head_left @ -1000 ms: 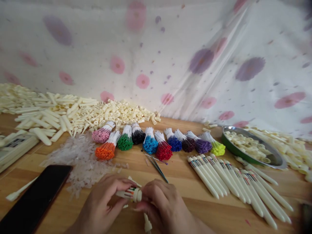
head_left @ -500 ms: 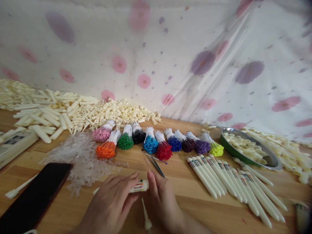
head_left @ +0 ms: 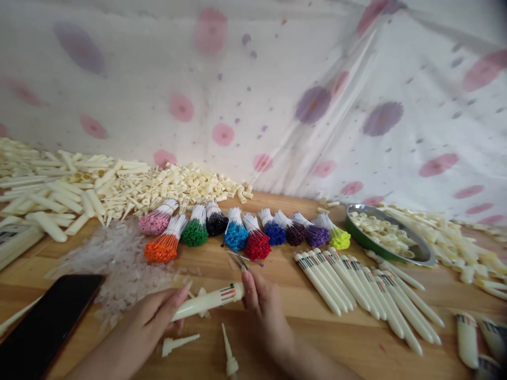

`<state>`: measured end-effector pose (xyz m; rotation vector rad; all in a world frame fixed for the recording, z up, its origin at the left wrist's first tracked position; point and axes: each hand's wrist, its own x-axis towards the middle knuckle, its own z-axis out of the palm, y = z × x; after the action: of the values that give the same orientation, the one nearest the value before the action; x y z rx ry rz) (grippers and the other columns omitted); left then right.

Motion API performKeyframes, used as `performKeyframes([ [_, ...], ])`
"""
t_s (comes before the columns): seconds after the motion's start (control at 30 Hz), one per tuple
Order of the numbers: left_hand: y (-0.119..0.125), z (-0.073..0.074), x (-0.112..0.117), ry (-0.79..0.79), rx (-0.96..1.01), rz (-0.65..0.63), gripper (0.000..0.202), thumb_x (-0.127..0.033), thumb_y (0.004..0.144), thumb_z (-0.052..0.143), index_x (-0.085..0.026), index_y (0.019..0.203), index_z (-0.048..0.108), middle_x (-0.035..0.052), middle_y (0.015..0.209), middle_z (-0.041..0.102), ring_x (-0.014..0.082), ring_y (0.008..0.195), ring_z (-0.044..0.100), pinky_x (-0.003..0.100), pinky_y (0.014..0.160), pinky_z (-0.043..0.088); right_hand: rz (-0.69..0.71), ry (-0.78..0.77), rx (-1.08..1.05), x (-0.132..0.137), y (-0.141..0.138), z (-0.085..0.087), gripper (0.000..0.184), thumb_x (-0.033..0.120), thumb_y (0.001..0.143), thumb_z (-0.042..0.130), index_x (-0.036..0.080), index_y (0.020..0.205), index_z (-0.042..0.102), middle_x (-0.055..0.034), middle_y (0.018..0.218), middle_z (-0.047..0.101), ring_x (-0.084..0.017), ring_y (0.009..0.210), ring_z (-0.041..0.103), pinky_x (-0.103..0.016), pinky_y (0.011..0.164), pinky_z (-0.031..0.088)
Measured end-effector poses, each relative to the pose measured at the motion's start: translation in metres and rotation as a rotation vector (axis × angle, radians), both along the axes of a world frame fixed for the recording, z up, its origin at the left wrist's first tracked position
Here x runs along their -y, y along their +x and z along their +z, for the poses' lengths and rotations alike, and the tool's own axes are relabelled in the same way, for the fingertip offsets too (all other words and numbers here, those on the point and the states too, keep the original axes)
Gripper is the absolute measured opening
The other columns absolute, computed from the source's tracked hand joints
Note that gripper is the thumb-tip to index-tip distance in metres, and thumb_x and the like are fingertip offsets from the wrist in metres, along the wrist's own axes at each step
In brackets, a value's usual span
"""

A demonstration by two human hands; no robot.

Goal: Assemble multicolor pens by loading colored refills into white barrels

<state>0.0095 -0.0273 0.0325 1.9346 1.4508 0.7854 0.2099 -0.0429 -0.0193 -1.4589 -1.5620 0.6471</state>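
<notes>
My left hand [head_left: 152, 319] is closed around the lower barrel of a cream multicolour pen [head_left: 204, 302]. The pen lies nearly level, its slotted end with coloured sliders pointing right. My right hand [head_left: 263, 309] is by that slotted end, thumb and fingers closed on thin metal tweezers [head_left: 238, 260]; their tips point away from me and the rest is hidden by the hand. Beneath, on the table, are a cream cone-tipped piece [head_left: 228, 352] and a similar piece [head_left: 178, 344] near my left wrist. Bundled coloured refills, among them a red bundle [head_left: 257, 238], stand just beyond the tweezers.
Finished-looking pens [head_left: 328, 282] lie in a row at right, before a green-sided metal bowl [head_left: 425, 254] of cream rings. A dark phone [head_left: 51, 322], clear plastic bits [head_left: 122, 269] and heaped cream tubes [head_left: 59, 192] occupy the left. A flowered curtain [head_left: 253, 68] hangs behind.
My left hand has slid left along the pen, uncovering its barrel. My right hand has shifted, its thumb now on the tweezers. The view has swung slightly right.
</notes>
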Motion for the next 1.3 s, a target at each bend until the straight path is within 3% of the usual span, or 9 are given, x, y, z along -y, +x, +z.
performKeyframes([
  [0.23, -0.002, -0.016, 0.011, 0.102, -0.131, -0.189, 0.024, -0.037, 0.088, 0.040, -0.025, 0.071, 0.053, -0.0063, 0.055, 0.059, 0.0127, 0.048, 0.059, 0.018, 0.047, 0.046, -0.007, -0.165, -0.077, -0.002, -0.002, 0.002, 0.045, 0.046, 0.091, 0.024, 0.024, 0.052, 0.030, 0.0044, 0.043, 0.033, -0.010, 0.039, 0.032, -0.022, 0.038, 0.021],
  [0.5, 0.005, -0.032, 0.008, 0.607, -0.145, -0.318, 0.012, -0.020, 0.087, 0.044, -0.025, 0.088, 0.055, -0.0016, 0.070, 0.065, 0.0142, 0.058, 0.066, 0.020, 0.054, 0.051, 0.063, -0.259, -0.181, -0.012, 0.003, 0.016, 0.048, 0.055, 0.088, 0.027, 0.024, 0.051, 0.028, 0.0062, 0.038, 0.030, -0.008, 0.034, 0.027, -0.021, 0.034, 0.020],
  [0.57, 0.008, -0.036, 0.007, 0.492, -0.122, -0.277, 0.007, -0.025, 0.085, 0.051, -0.025, 0.091, 0.055, -0.0010, 0.072, 0.066, 0.0154, 0.061, 0.067, 0.021, 0.056, 0.052, 0.080, -0.245, -0.179, -0.014, 0.008, 0.023, 0.049, 0.055, 0.088, 0.029, 0.023, 0.051, 0.030, 0.0067, 0.038, 0.029, -0.007, 0.034, 0.025, -0.021, 0.034, 0.018],
  [0.67, 0.011, -0.036, 0.007, 0.105, -0.053, -0.223, 0.022, -0.041, 0.084, 0.052, -0.025, 0.098, 0.055, -0.0022, 0.069, 0.067, 0.0151, 0.055, 0.066, 0.022, 0.050, 0.053, 0.093, -0.193, -0.156, -0.015, 0.018, 0.031, 0.049, 0.055, 0.089, 0.030, 0.022, 0.053, 0.032, 0.0063, 0.042, 0.031, -0.007, 0.037, 0.025, -0.021, 0.036, 0.018],
  [0.77, 0.010, -0.031, 0.007, -0.254, 0.015, -0.279, 0.042, -0.048, 0.091, 0.031, -0.026, 0.079, 0.064, -0.0033, 0.053, 0.063, 0.0137, 0.045, 0.062, 0.020, 0.043, 0.051, 0.120, -0.142, -0.125, -0.017, 0.028, 0.031, 0.049, 0.056, 0.088, 0.032, 0.021, 0.054, 0.032, 0.0055, 0.046, 0.032, -0.008, 0.042, 0.027, -0.022, 0.040, 0.020],
  [0.83, 0.010, -0.027, 0.006, -0.327, 0.067, -0.270, 0.052, -0.049, 0.092, 0.025, -0.026, 0.069, 0.066, -0.0021, 0.050, 0.063, 0.0144, 0.044, 0.062, 0.022, 0.042, 0.051, 0.137, -0.121, -0.110, -0.018, 0.032, 0.029, 0.049, 0.057, 0.087, 0.035, 0.021, 0.054, 0.034, 0.0048, 0.049, 0.034, -0.008, 0.045, 0.029, -0.022, 0.043, 0.023],
  [0.97, 0.013, -0.025, 0.006, -0.070, 0.130, -0.150, 0.032, -0.043, 0.088, 0.038, -0.027, 0.074, 0.061, -0.0020, 0.060, 0.067, 0.0167, 0.053, 0.066, 0.023, 0.048, 0.054, 0.126, -0.142, -0.132, -0.018, 0.029, 0.022, 0.051, 0.059, 0.087, 0.032, 0.021, 0.053, 0.034, 0.0048, 0.046, 0.035, -0.008, 0.043, 0.030, -0.022, 0.041, 0.023],
  [1.13, 0.014, -0.026, 0.013, 0.266, -0.054, -0.209, 0.009, -0.027, 0.088, 0.042, -0.028, 0.083, 0.049, -0.0077, 0.058, 0.059, 0.0118, 0.047, 0.060, 0.017, 0.046, 0.049, 0.100, -0.238, -0.222, -0.017, 0.020, 0.021, 0.051, 0.060, 0.087, 0.028, 0.023, 0.053, 0.028, 0.0074, 0.037, 0.030, -0.006, 0.033, 0.025, -0.021, 0.034, 0.018],
  [1.3, 0.014, -0.023, 0.012, 0.681, -0.176, -0.281, 0.018, -0.014, 0.084, 0.042, -0.025, 0.096, 0.050, -0.0013, 0.071, 0.066, 0.0141, 0.058, 0.066, 0.019, 0.056, 0.052, 0.131, -0.356, -0.299, -0.019, 0.017, 0.022, 0.047, 0.057, 0.085, 0.032, 0.024, 0.052, 0.028, 0.0092, 0.033, 0.027, -0.006, 0.027, 0.022, -0.020, 0.029, 0.015],
])
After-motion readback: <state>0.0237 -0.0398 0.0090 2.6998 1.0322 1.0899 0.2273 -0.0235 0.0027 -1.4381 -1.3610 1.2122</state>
